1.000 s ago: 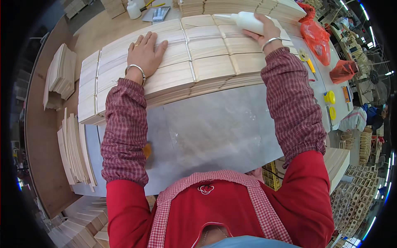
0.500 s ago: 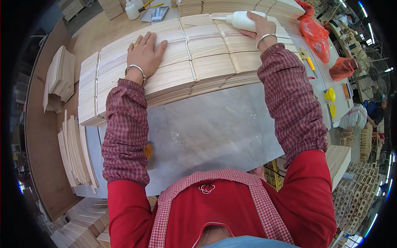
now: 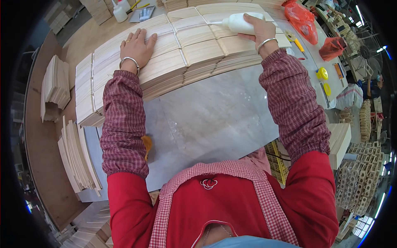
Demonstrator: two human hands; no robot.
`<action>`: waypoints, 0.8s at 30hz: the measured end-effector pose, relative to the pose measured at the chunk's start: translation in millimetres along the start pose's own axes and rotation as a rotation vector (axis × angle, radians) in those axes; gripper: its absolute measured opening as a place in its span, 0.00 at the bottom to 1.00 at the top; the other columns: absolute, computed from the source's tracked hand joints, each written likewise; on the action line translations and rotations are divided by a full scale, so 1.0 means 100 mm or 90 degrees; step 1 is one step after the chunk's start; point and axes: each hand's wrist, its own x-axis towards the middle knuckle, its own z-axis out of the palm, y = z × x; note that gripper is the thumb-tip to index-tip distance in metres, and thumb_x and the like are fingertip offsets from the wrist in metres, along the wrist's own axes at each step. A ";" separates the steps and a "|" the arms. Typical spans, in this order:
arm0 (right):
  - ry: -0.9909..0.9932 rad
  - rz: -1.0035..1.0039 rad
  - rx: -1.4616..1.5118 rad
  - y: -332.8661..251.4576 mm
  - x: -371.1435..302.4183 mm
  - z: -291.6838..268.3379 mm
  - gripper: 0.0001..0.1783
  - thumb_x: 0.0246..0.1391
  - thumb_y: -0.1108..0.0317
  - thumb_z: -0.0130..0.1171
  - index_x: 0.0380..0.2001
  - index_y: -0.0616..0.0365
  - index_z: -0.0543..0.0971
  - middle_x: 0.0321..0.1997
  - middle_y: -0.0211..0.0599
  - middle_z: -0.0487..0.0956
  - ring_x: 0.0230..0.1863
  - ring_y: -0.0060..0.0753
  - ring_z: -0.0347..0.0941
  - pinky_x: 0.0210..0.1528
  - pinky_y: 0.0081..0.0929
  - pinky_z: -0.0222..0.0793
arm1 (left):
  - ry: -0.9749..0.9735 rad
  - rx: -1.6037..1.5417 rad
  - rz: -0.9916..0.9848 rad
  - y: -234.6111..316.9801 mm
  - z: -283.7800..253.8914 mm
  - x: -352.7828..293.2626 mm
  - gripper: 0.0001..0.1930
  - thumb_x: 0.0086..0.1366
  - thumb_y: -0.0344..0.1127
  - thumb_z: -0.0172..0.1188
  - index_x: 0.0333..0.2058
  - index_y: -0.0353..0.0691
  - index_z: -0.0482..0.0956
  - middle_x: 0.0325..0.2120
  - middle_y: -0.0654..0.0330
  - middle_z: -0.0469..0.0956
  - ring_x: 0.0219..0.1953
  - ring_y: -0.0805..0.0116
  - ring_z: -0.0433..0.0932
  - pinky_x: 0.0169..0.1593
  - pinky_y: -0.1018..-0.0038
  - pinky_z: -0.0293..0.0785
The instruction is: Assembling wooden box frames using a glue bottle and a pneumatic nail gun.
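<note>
My right hand (image 3: 262, 33) grips a white squeeze bottle (image 3: 242, 23) lying nearly level, its thin nozzle pointing left. The nozzle tip is at a groove between rows of pale wooden boards (image 3: 202, 39), stacked in layers across the worktable. White lines run in grooves farther left, at least one glossy and wet-looking. My left hand (image 3: 137, 48) rests palm down on the boards left of the bottle, its fingers stretched forward and holding nothing. Both forearms wear checked sleeve covers.
A grey sheet (image 3: 206, 107) covers the table's near part. Loose boards (image 3: 58, 80) and thin strips (image 3: 74, 153) stand at the left. Another white bottle (image 3: 120, 14) is at the back. At the right lie a yellow-handled tool (image 3: 296, 40), red plastic bags (image 3: 301, 22) and yellow round items (image 3: 322, 73).
The nozzle tip has moved along the groove from near its far end toward me. My left hand stays flat on the boards. The whole view has shifted slightly.
</note>
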 end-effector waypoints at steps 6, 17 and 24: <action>-0.002 -0.033 -0.007 -0.03 -0.22 -0.11 0.26 0.45 0.70 0.65 0.41 0.82 0.68 0.37 0.60 0.75 0.32 0.49 0.78 0.24 0.27 0.82 | -0.002 0.008 0.008 -0.02 0.02 0.04 0.35 0.65 0.63 0.33 0.58 0.43 0.65 0.61 0.61 0.61 0.64 0.58 0.56 0.63 0.58 0.50; -0.009 -0.057 0.009 0.01 -0.67 -0.44 0.26 0.46 0.69 0.65 0.39 0.78 0.65 0.38 0.57 0.73 0.34 0.49 0.78 0.27 0.27 0.82 | -0.004 0.018 0.010 -0.08 0.10 0.11 0.34 0.64 0.63 0.33 0.59 0.45 0.65 0.61 0.63 0.61 0.64 0.58 0.56 0.64 0.57 0.50; -0.001 -0.067 -0.007 0.10 -0.89 -0.65 0.26 0.46 0.68 0.65 0.39 0.74 0.63 0.39 0.56 0.71 0.35 0.48 0.77 0.29 0.28 0.82 | 0.004 0.018 0.010 -0.10 0.13 0.12 0.34 0.64 0.64 0.33 0.59 0.46 0.65 0.62 0.64 0.61 0.64 0.59 0.56 0.64 0.57 0.50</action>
